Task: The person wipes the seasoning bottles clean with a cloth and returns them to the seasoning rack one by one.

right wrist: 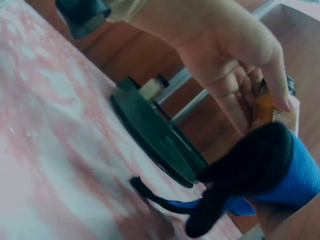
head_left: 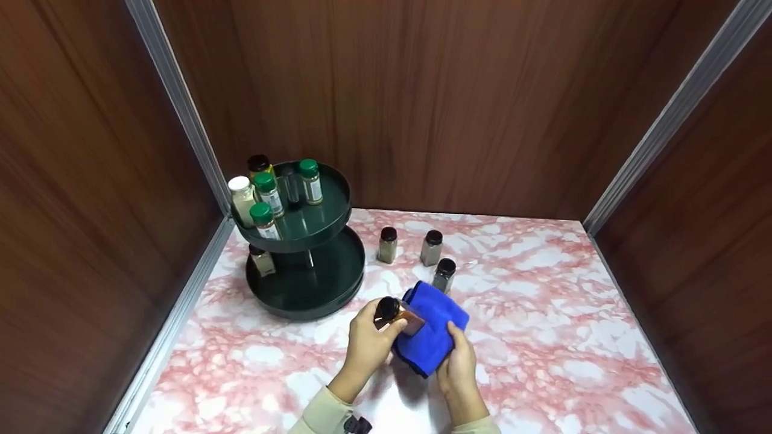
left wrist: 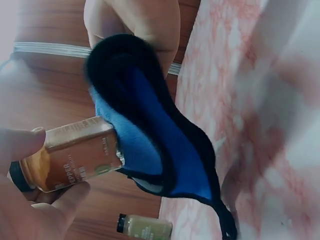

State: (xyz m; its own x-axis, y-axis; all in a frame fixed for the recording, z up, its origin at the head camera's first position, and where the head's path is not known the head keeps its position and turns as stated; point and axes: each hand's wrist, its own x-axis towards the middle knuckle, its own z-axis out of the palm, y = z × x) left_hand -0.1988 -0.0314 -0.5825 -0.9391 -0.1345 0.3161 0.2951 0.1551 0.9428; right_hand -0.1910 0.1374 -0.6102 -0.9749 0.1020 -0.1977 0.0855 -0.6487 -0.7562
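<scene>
Between the fingers and thumb of my left hand [head_left: 369, 340] is a spice jar [left wrist: 72, 157] with a black cap and orange-brown contents; its label reads in part "PEPPER". The jar is tilted, with its base against a folded blue cloth [head_left: 431, 328] edged in black. My right hand [head_left: 459, 361] holds that cloth from the right, thumb on top and the other fingers mostly hidden beneath it. In the right wrist view the left hand [right wrist: 235, 65] grips the jar [right wrist: 270, 107] just beyond the cloth [right wrist: 302, 172].
Left of the hands stands a two-tier dark green turntable [head_left: 304, 295], with several jars on top and one below. Black-capped jars [head_left: 388, 246], [head_left: 432, 248] and a third jar [head_left: 444, 275] stand behind the cloth. Wooden panels [head_left: 386, 108] enclose the marbled table [head_left: 543, 337].
</scene>
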